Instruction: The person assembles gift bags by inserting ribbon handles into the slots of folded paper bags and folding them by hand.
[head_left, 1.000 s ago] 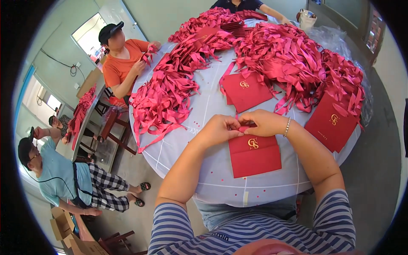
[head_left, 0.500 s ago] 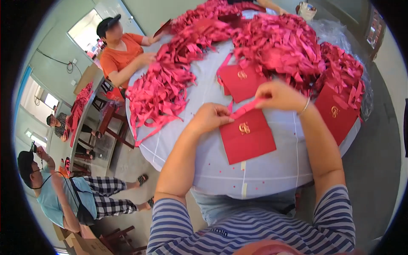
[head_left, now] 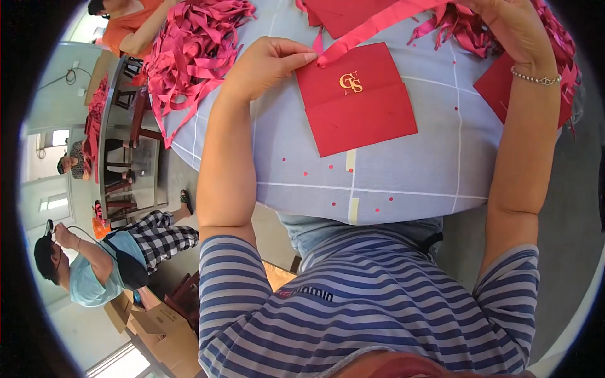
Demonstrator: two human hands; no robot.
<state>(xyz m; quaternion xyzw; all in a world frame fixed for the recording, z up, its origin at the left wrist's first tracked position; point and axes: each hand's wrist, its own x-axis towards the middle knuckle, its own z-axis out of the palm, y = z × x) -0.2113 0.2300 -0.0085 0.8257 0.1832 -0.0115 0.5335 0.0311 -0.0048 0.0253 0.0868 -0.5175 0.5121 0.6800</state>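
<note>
A flat, squarish red card [head_left: 360, 116] with a gold emblem and a crosswise crease lies on the cloth-covered table in front of me. At its upper left corner my left hand [head_left: 268, 66] pinches the edge, thumb against fingers, where a pink-red ribbon [head_left: 378, 31] meets the card. From that corner the ribbon runs taut up to the right. Its far end is in my right hand [head_left: 513, 28], at the top edge of the picture, with fingertips partly cut off. Just beyond the first card lies another red card [head_left: 343, 16], partly under the ribbon.
A heap of ribbons [head_left: 192, 57] covers the table's left side; more ribbons [head_left: 463, 31] lie at the right. Another red card [head_left: 495, 85] shows beside my right forearm. Small red dots [head_left: 331, 167] dot the tablecloth [head_left: 403, 183]. Other people and cardboard boxes [head_left: 164, 334] are at the left.
My right hand has drawn the ribbon out up and to the right, making a longer stretch. My left hand stays at the card's corner. The view has shifted, so the table sits higher in the picture.
</note>
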